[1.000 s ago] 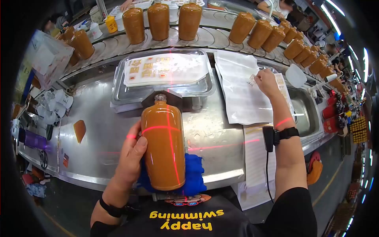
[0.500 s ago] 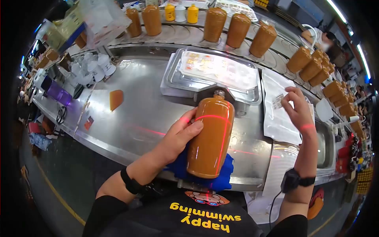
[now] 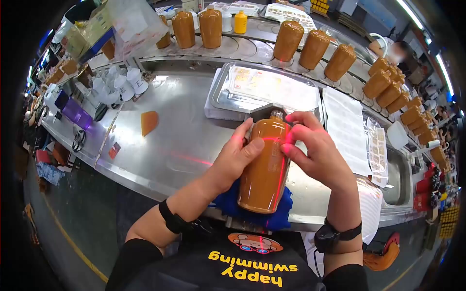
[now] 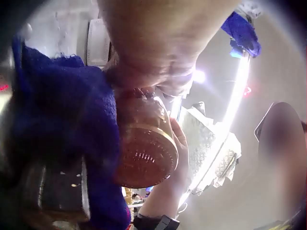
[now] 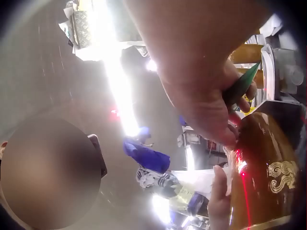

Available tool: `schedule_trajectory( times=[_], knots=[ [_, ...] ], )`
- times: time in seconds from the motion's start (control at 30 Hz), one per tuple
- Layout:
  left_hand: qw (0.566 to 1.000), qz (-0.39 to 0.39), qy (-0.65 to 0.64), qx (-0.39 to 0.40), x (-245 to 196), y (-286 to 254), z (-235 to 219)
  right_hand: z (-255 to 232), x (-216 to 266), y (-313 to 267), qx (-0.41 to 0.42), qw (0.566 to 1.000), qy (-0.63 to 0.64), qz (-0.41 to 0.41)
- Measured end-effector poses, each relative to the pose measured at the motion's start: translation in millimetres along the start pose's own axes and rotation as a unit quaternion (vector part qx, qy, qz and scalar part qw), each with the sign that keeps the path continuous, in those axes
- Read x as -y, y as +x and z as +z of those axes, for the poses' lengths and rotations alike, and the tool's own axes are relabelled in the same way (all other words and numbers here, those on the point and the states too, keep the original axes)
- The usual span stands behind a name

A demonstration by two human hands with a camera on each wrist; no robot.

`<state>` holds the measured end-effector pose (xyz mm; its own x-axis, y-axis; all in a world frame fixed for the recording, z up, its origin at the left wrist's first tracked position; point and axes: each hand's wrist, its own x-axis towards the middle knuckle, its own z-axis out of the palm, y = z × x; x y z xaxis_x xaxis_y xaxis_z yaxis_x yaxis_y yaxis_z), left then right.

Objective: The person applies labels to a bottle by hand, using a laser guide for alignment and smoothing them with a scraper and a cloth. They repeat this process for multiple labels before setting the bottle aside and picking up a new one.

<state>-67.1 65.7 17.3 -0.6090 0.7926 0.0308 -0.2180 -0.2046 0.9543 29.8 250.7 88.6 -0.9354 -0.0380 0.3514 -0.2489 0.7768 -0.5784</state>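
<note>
Above a blue cloth [image 3: 279,213] at the steel table's [image 3: 141,165] edge, a glossy brown bottle [image 3: 262,179] lies under crossed red light lines, gripped by the left hand [image 3: 233,160] around its side. The right hand [image 3: 323,155], fingers curled, touches its opposite shoulder. Beyond its neck sits a metal tray [image 3: 233,99] of label sheets [image 3: 272,87].

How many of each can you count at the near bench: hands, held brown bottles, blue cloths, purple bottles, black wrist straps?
Hands: 2 (left hand, right hand)
Held brown bottle: 1
Blue cloth: 1
Purple bottle: 1
Black wrist straps: 2 (left strap, right strap)
Total: 7
</note>
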Motion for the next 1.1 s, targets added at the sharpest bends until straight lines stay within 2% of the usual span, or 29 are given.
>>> schedule_trajectory(
  times=[0.07,0.17,0.2,0.3,0.33,0.43,0.47,0.6,0.7,0.87,0.97,1.1],
  knots=[
    [0.995,0.025,0.092,0.001,3,5,1,1,-1,-1,-0.005,1.0,0.002,0.01],
    [0.987,0.023,0.158,-0.006,-3,2,9,6,1,-7,-0.038,0.997,0.054,0.051],
    [0.989,0.023,0.146,-0.007,-2,2,8,5,4,-10,-0.048,0.994,0.049,0.09],
    [0.998,-0.007,0.058,-0.014,-7,3,11,16,-10,-22,-0.134,0.978,0.118,0.109],
    [0.997,-0.005,0.076,-0.015,-7,5,12,23,-17,-24,-0.159,0.979,0.104,0.075],
    [0.994,0.001,0.112,-0.015,-4,9,11,35,-19,-26,-0.173,0.98,0.08,0.053],
    [0.994,0.002,0.111,-0.013,-2,10,10,35,-13,-28,-0.153,0.973,0.127,0.119],
    [0.991,0.035,0.121,-0.039,5,6,10,39,-10,-32,-0.166,0.967,0.15,0.121],
    [0.981,0.048,0.184,-0.04,0,2,15,43,-12,-35,-0.174,0.969,0.143,0.107],
    [0.983,0.061,0.171,-0.028,3,-2,12,41,-11,-37,-0.167,0.977,0.113,0.07],
    [0.987,0.054,0.15,-0.029,4,-1,11,39,-10,-38,-0.154,0.967,0.162,0.126],
    [0.992,0.043,0.118,-0.03,2,4,14,41,-12,-35,-0.159,0.959,0.184,0.144]
  ],
)
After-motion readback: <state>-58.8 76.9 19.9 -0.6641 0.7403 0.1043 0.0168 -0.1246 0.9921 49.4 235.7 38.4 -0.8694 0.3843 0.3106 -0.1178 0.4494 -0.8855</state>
